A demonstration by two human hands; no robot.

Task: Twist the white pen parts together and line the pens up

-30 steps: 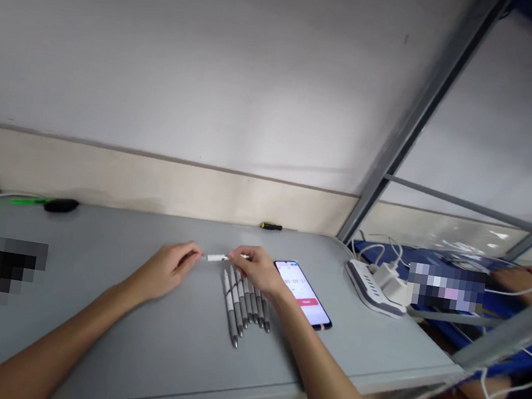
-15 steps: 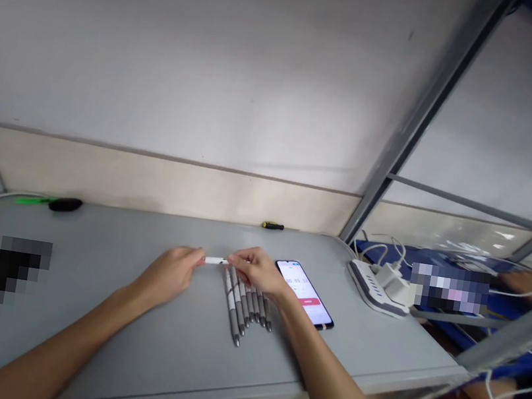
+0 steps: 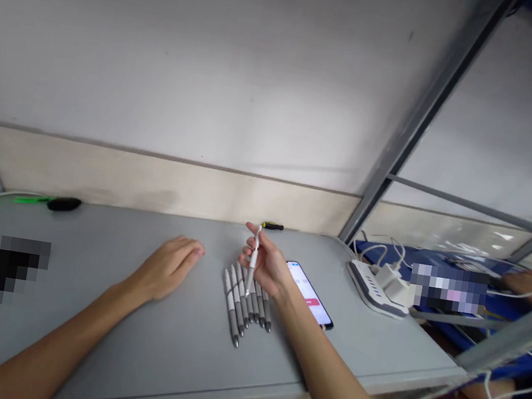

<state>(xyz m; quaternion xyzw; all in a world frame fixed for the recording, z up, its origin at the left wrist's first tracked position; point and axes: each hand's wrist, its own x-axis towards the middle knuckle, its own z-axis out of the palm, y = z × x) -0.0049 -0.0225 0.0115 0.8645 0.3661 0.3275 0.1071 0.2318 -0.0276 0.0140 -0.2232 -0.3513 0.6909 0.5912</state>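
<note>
My right hand (image 3: 267, 265) is raised a little above the grey table (image 3: 129, 312) and grips a grey and white pen (image 3: 253, 261), held nearly upright with the tip down. Just below it lie several matching pens (image 3: 243, 303) side by side. My left hand (image 3: 166, 269) rests on the table to the left of the pens, fingers loosely extended, holding nothing. A phone (image 3: 311, 296) with a lit screen lies right of my right hand, partly hidden by it.
A white power strip (image 3: 376, 284) with plugs and cables sits at the table's right end. A small yellow and black screwdriver (image 3: 272, 226) and a black object (image 3: 63, 203) lie by the back wall. Another person's hand (image 3: 526, 282) shows at far right beyond a metal frame.
Both hands held the pen level between them. Now my left hand has let go and rests on the table, and my right hand has lifted the pen and turned it upright.
</note>
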